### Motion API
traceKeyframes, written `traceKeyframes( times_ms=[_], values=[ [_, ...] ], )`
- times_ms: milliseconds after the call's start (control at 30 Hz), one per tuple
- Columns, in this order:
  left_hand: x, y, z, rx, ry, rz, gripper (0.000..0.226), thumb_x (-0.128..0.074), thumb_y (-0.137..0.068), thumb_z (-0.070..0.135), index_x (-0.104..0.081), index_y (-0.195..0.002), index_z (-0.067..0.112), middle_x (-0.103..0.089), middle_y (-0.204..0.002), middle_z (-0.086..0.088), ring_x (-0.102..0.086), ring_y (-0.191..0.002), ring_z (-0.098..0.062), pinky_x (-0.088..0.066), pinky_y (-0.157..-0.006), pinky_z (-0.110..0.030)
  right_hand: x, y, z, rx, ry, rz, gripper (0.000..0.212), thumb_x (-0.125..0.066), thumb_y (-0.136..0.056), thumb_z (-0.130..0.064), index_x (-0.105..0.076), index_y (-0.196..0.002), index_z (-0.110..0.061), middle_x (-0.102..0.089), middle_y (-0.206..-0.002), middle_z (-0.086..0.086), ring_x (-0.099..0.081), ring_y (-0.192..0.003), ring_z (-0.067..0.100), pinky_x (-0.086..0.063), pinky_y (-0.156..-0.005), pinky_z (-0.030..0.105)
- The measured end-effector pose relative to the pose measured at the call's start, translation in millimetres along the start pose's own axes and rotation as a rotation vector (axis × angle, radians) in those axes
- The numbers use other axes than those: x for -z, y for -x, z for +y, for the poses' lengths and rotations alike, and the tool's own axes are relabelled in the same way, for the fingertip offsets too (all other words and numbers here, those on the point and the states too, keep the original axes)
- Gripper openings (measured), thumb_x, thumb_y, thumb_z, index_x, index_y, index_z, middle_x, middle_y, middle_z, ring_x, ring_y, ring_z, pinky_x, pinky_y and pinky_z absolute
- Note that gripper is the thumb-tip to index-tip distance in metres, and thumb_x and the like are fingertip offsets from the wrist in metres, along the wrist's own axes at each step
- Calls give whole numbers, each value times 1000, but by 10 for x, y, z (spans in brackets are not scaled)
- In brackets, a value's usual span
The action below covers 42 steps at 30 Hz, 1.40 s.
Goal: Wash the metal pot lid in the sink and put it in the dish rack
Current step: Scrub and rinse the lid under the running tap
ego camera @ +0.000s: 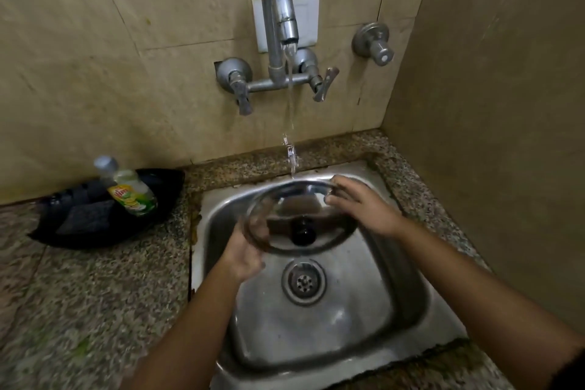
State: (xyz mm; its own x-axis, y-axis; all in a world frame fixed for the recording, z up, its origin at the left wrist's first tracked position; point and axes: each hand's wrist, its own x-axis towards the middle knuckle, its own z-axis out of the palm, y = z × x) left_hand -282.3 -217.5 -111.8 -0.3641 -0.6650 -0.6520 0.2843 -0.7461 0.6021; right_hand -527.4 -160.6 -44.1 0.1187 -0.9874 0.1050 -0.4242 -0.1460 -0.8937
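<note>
Both my hands grip the round metal pot lid (pixel 316 199) by its rim, left hand (pixel 243 255) near, right hand (pixel 364 204) far; I should tilt it under the running water (pixel 289 98)

At centre frame the lid (pixel 300 215) is shiny silver-grey with a black knob (pixel 303 230). The sink (pixel 332 326) below it is dull silver steel. The tap (pixel 278 22) at upper centre is grey metal, set before a white plate (pixel 305 9). The walls (pixel 95 41) are beige tile with faint darker streaks. The counter (pixel 79 294) at lower left is speckled grey-brown stone. At left, a black tray (pixel 152 218) holds a clear bottle (pixel 129 190) with a green and yellow label and a silver cap.
</note>
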Motion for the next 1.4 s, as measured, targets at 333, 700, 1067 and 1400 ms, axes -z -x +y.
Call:
traceKeyframes(
  times_ms=[333,700,1067,1400],
  values=[
    [-314,81,121,-522,-290,277,34,-54,-91,44,-69,-80,16,-69,-86,-18,-64,-84,-31,-52,-83,-46,-342,-267,466,-350,84,587,27,-47,-98,-30,-64,-86,-12,-69,-83,7,-62,-78,19,-46,-73,36],
    [-646,126,474,-719,-500,159,32,-54,-94,29,-64,-69,12,-63,-54,7,-55,-50,-1,-44,-51,-17,-319,-1087,-197,522,818,-6,28,-38,-97,-30,-61,-102,-15,-65,-94,4,-57,-85,21,-43,-75,35],
    [-513,121,789,-547,-553,-46,27,-69,-80,27,-71,-82,1,-69,-76,-13,-62,-72,-25,-48,-68,-32,-159,-1192,-191,194,682,-109,35,-47,-92,-54,-65,-98,-24,-67,-96,-1,-61,-87,16,-49,-75,36],
    [-600,153,832,-572,-497,-3,30,-70,-82,22,-69,-89,-7,-71,-84,-22,-66,-78,-34,-51,-74,-40,-37,-1169,-308,-8,446,58,43,-61,-78,-63,-64,-75,-21,-64,-68,-3,-59,-65,12,-49,-64,36]
  ],
)
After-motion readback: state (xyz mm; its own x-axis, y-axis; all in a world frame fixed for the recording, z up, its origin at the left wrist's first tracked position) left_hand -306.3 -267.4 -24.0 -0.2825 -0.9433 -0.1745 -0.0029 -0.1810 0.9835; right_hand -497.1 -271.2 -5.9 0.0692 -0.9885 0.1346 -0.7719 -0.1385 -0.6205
